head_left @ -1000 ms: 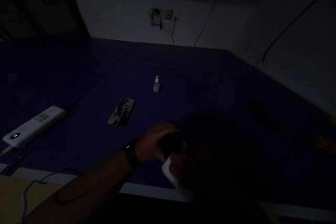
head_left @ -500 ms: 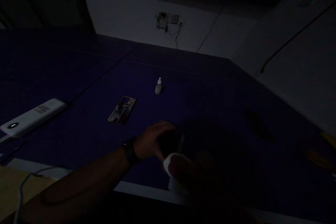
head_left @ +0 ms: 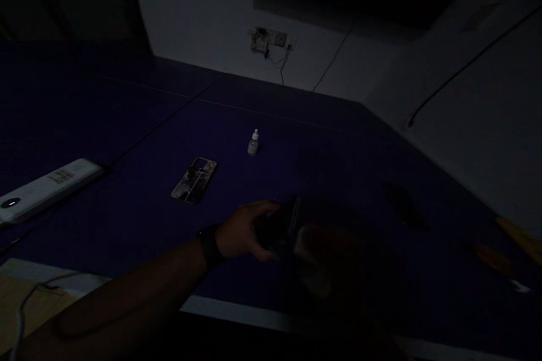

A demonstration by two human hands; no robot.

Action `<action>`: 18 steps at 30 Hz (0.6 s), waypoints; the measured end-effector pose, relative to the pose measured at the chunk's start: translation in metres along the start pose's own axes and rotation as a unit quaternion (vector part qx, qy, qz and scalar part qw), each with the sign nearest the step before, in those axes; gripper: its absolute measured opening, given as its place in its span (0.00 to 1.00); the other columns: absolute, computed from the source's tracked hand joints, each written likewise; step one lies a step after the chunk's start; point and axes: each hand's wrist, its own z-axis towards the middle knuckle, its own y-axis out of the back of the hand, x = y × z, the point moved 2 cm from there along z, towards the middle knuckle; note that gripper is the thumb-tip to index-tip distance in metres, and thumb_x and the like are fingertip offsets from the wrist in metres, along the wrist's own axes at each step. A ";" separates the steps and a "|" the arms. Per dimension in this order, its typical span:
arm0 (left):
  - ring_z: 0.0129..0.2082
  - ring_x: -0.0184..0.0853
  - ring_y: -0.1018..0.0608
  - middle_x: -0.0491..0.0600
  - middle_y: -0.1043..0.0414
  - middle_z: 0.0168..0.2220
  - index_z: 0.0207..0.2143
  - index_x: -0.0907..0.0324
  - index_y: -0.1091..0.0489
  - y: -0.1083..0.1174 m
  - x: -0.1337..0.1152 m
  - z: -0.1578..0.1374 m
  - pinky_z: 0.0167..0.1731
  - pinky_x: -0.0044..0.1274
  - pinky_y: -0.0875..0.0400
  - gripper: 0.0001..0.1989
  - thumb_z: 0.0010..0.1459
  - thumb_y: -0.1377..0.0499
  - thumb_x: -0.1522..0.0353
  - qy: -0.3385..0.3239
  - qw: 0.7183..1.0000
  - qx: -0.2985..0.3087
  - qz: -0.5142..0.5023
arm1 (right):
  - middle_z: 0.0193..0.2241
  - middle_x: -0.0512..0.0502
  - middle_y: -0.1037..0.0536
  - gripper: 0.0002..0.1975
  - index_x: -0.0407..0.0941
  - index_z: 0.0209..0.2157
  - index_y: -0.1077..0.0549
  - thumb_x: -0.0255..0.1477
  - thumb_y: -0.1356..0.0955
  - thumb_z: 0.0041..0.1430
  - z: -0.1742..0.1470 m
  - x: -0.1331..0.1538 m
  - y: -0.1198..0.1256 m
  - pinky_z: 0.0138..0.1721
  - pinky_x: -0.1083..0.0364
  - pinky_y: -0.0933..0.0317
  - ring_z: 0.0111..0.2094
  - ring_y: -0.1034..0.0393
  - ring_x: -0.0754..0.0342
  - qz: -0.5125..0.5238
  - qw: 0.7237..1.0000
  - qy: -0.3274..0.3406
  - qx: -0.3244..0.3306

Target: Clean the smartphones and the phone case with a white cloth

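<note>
My left hand [head_left: 241,232], with a dark band on its wrist, is closed around a dark phone [head_left: 275,224]. The phone is tilted, with one edge turned toward the right. Just right of it, my right hand [head_left: 334,245] is deep in shadow and hard to make out. Its fingers are closed on a white cloth or tissue [head_left: 315,276], partly hidden by the hand. A patterned phone case [head_left: 193,180] lies flat beyond my left hand. Farther back a small dropper bottle [head_left: 253,144] with a white top stands upright.
A white power bank [head_left: 51,189] lies at the left of the dark blue table [head_left: 144,169]. A cable [head_left: 21,304] runs at the lower left. On the right are a dark flat object [head_left: 404,206] and dim orange-yellow items [head_left: 519,240]. Wall sockets [head_left: 273,39] are at the back.
My right hand and the white cloth have moved right, away from the phone. The phone has turned so its edge shows more. The view has shifted slightly.
</note>
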 end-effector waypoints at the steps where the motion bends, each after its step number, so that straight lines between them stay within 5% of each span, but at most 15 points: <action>1: 0.39 0.40 0.23 0.49 0.25 0.40 0.45 0.58 0.27 -0.001 0.001 -0.001 0.44 0.32 0.27 0.34 0.37 0.24 0.54 0.025 0.998 0.015 -0.052 | 0.50 0.48 0.21 0.14 0.58 0.53 0.26 0.32 0.33 0.67 0.007 -0.001 0.000 0.46 0.44 0.30 0.50 0.27 0.43 0.011 0.998 -0.029 -0.060; 3: 0.34 0.36 0.23 0.49 0.27 0.38 0.45 0.59 0.28 -0.006 0.001 -0.003 0.36 0.30 0.23 0.34 0.41 0.26 0.49 0.078 0.983 0.058 -0.155 | 0.49 0.44 0.22 0.15 0.54 0.54 0.28 0.32 0.33 0.67 0.021 -0.005 -0.003 0.44 0.44 0.30 0.47 0.26 0.44 0.069 0.967 -0.120 -0.214; 7: 0.36 0.36 0.23 0.53 0.29 0.42 0.51 0.60 0.30 -0.013 0.000 -0.007 0.27 0.26 0.20 0.41 0.46 0.33 0.40 0.144 0.938 0.097 -0.300 | 0.44 0.46 0.22 0.12 0.51 0.50 0.27 0.35 0.33 0.65 0.040 -0.016 -0.020 0.35 0.51 0.30 0.39 0.25 0.50 0.199 0.931 -0.198 -0.232; 12: 0.35 0.34 0.22 0.52 0.27 0.40 0.49 0.60 0.31 -0.018 0.001 -0.010 0.24 0.22 0.19 0.40 0.45 0.33 0.40 0.172 0.921 0.089 -0.339 | 0.54 0.45 0.24 0.13 0.52 0.51 0.24 0.31 0.35 0.67 0.042 -0.009 -0.031 0.54 0.43 0.34 0.55 0.30 0.46 0.120 0.981 -0.067 -0.141; 18: 0.30 0.35 0.18 0.53 0.23 0.36 0.53 0.60 0.32 -0.017 -0.004 -0.010 0.21 0.19 0.23 0.42 0.50 0.42 0.35 0.152 0.926 0.051 -0.342 | 0.65 0.42 0.34 0.27 0.45 0.68 0.42 0.26 0.41 0.69 0.029 0.007 -0.042 0.63 0.42 0.43 0.69 0.48 0.47 0.019 0.990 0.131 0.057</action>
